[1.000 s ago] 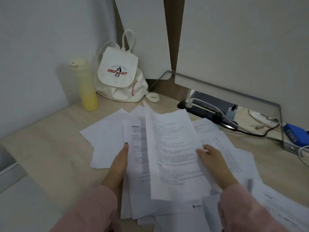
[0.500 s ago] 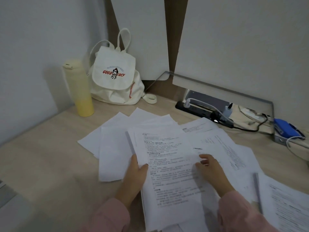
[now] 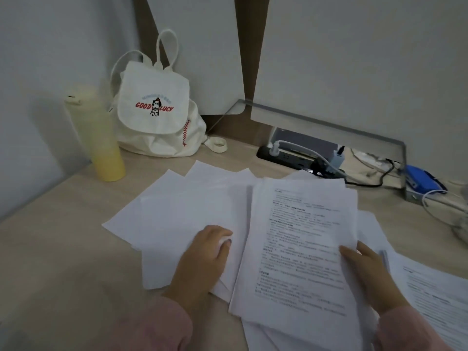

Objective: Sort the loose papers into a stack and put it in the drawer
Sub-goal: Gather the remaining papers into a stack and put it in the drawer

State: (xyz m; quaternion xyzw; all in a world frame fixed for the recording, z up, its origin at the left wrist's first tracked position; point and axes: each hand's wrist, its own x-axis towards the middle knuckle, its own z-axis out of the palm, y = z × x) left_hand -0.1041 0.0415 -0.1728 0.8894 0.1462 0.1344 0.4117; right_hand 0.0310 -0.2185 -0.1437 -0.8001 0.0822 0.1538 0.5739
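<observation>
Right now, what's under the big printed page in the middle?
More white sheets poke out below and beside the printed page, so it tops a loose pile. Their text, their number and the desk beneath are covered.

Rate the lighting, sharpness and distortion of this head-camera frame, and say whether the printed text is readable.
Head view: dim, flat light, no glare; the yellow bottle casts a soft shadow on the wall. Head view: print on the top printed sheet is too soft to read; the pink sleeve is blurred; wide-angle distortion bends the white panel's edge.
</observation>
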